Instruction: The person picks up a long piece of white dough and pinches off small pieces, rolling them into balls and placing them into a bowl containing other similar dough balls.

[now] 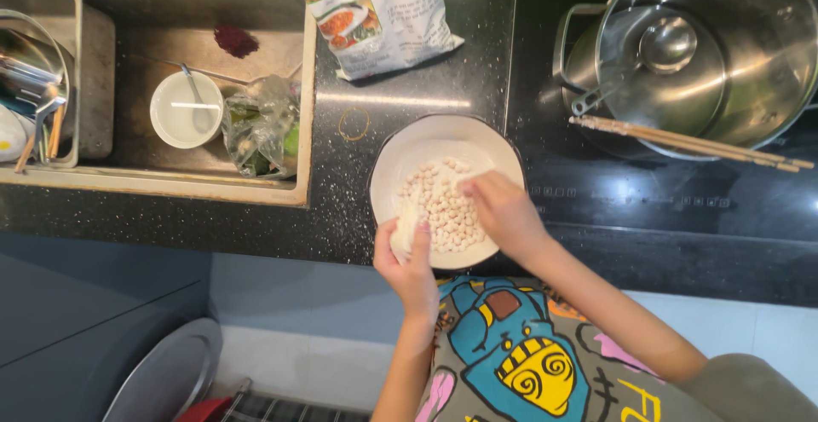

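Bowl (443, 136) upright, round; left hand (407, 264) grip clasps rim, right hand (503, 209) grip pinches pellets (443, 205)

Bare counter (341, 217) lies open to the left of the white bowl (400, 153), a clear lane running up to the sink (302, 192), with only a thin rubber band (354, 124) lying in it. Straight ahead a printed bag (383, 21) blocks the far side. To the right the dark cooktop (648, 200) sits open near the bowl, but the steel pot (707, 47) and the chopsticks (690, 142) across its rim bar the way beyond.
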